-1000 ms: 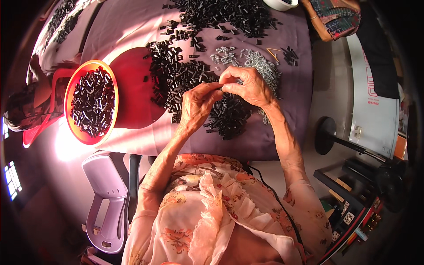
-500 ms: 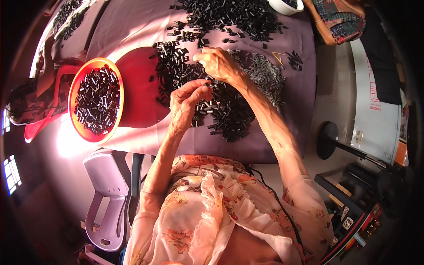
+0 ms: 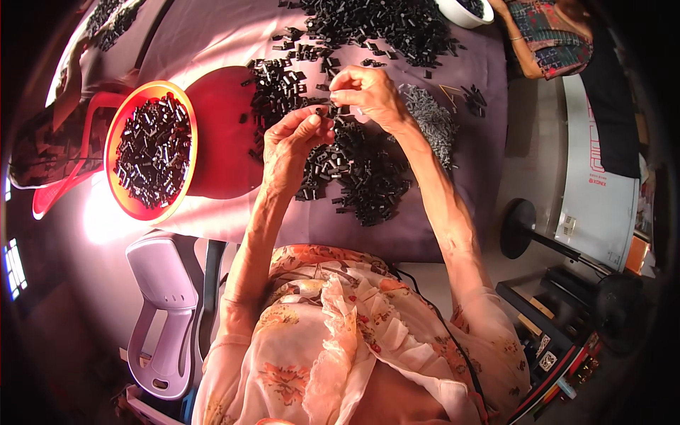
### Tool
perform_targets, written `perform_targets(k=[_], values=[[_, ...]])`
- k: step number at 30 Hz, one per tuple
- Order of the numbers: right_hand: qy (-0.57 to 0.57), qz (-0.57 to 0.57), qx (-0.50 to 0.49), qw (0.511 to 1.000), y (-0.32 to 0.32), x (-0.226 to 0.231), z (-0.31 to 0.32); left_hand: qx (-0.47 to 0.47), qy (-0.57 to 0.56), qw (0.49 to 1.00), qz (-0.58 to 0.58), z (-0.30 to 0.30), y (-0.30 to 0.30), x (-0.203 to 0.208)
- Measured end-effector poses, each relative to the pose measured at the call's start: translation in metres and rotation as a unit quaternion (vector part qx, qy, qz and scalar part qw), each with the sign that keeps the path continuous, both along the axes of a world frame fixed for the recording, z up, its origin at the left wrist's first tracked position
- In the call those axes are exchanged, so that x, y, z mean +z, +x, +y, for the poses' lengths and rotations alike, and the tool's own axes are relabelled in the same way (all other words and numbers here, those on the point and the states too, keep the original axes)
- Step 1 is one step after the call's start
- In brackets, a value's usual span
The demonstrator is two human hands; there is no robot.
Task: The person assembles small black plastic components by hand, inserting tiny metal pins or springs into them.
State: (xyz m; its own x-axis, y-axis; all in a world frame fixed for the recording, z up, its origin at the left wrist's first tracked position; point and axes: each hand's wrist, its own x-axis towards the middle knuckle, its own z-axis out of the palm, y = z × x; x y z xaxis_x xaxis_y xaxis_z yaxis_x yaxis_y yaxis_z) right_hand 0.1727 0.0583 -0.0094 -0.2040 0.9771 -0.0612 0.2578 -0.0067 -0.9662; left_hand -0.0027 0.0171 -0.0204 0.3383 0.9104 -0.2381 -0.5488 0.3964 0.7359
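Over the table my left hand (image 3: 289, 145) is closed, thumb against fingers, on a small black piece (image 3: 320, 112). My right hand (image 3: 371, 95) is close by on its right, thumb and fingertips pinched together; what they hold is too small to make out. The two sets of fingertips are a short gap apart. Below and around them lies a heap of small black tube-like pieces (image 3: 368, 188). Beside my right wrist is a pile of small grey pins (image 3: 431, 120), partly covered by that hand.
An orange-rimmed basin (image 3: 112, 177) full of black pieces stands at the left table edge. A larger black heap (image 3: 386, 28) lies at the far side, near a white bowl (image 3: 464, 15) and another person's arm (image 3: 523, 53). A lilac chair (image 3: 161, 273) stands at lower left.
Both hands have moved up a little, away from my body. My right hand has shifted rightward and turned, its fingertips now facing those of the left. A small black piece now shows in my left fingers.
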Motion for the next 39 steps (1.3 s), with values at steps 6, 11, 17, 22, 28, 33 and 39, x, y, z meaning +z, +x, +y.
perform_targets(k=[6,11,17,22,28,33,39], values=[[-0.042,0.196,-0.064,0.978,0.003,0.026,-0.026,-0.003,0.022,0.999,0.024,-0.001,0.018,0.012],[0.043,0.099,-0.089,0.990,0.010,0.031,-0.037,-0.018,0.034,0.998,0.043,-0.002,0.023,0.017],[0.072,0.023,-0.098,0.992,0.011,0.039,-0.047,-0.029,0.042,0.996,0.074,-0.004,0.026,0.023],[0.099,0.043,-0.110,0.988,0.009,0.040,-0.048,-0.038,0.052,0.994,0.084,-0.005,0.030,0.027],[0.091,0.048,-0.117,0.988,0.009,0.042,-0.050,-0.031,0.040,0.996,0.072,-0.005,0.033,0.029],[0.095,0.059,-0.107,0.988,0.009,0.042,-0.052,-0.047,0.051,0.995,0.077,-0.004,0.030,0.028],[0.115,0.038,-0.108,0.987,0.010,0.044,-0.053,-0.061,0.048,0.993,0.088,-0.004,0.030,0.029]])
